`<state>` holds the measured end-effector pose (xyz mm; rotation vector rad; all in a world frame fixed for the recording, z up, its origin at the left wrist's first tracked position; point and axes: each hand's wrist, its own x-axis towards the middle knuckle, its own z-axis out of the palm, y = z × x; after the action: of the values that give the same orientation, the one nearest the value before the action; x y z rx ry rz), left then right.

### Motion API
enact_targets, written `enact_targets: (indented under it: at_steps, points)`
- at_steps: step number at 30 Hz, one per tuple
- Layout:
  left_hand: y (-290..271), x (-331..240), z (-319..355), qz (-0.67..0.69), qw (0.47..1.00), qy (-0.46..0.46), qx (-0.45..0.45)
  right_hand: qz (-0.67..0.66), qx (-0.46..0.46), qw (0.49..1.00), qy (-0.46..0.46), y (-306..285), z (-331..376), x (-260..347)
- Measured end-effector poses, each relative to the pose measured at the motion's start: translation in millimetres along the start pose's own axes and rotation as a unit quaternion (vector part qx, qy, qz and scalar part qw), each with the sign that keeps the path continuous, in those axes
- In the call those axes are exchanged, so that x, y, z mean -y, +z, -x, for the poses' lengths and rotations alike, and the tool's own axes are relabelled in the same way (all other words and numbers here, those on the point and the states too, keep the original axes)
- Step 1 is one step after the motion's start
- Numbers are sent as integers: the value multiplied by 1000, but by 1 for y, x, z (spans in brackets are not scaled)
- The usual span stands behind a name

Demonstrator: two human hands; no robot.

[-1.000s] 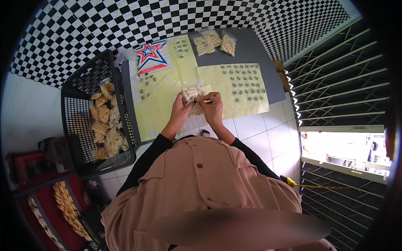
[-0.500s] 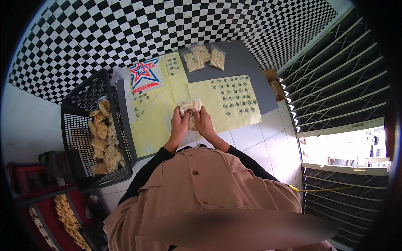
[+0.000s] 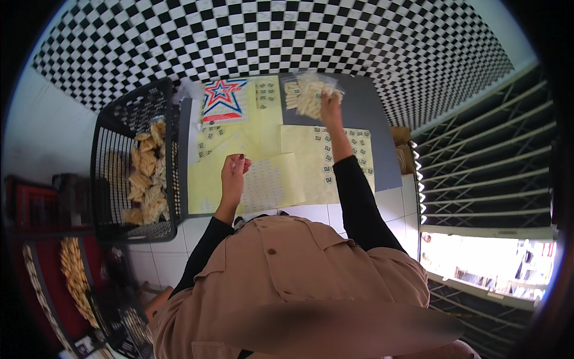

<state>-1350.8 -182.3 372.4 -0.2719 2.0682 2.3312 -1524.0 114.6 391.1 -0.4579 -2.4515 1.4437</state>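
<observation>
My right hand [image 3: 330, 109] reaches to the far side of the table, its fingers closed on a clear plastic bag of pale stick-shaped snacks [image 3: 311, 99]. That bag overlaps other filled snack bags [image 3: 291, 96] lying there. Above the yellow sheets, my left hand [image 3: 233, 173] is raised with its fingertips drawn together; whether anything small is between them I cannot make out. Close by lies a yellow sticker sheet [image 3: 269, 179] with faint marks. To its right is another yellow sheet [image 3: 305, 143] bearing rows of small green-and-white stickers.
A black plastic basket [image 3: 177, 179] with bagged folded snacks [image 3: 143, 173] stands left of the grey table [image 3: 382, 155]. A printed sheet with a star [image 3: 224, 102] lies at the table's far left. A checkered wall [image 3: 239, 42] rises behind; a metal folding gate [image 3: 478, 185] is at the right.
My right hand has carried the snack bag from the middle of the table to the bags at the far right. My left hand has let go of it and moved slightly left.
</observation>
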Motion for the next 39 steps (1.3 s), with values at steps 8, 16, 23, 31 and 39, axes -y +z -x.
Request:
enact_targets:
  at_steps: [8,16,23,31,39]
  points:
    - [-56,-31,24,-25,988,90,-125,80,-135,973,-169,23,1,-23]
    - [-175,-94,32,-118,943,157,-269,48,1,979,-198,39,81,-25]
    - [-310,-105,-12,-311,907,79,-274,66,-2,980,-187,23,104,-11]
    - [-384,-13,-113,-557,821,-64,-107,64,-50,988,-131,12,151,-3]
    - [-380,104,-168,-625,778,-41,45,116,-108,985,-64,-14,212,-7]
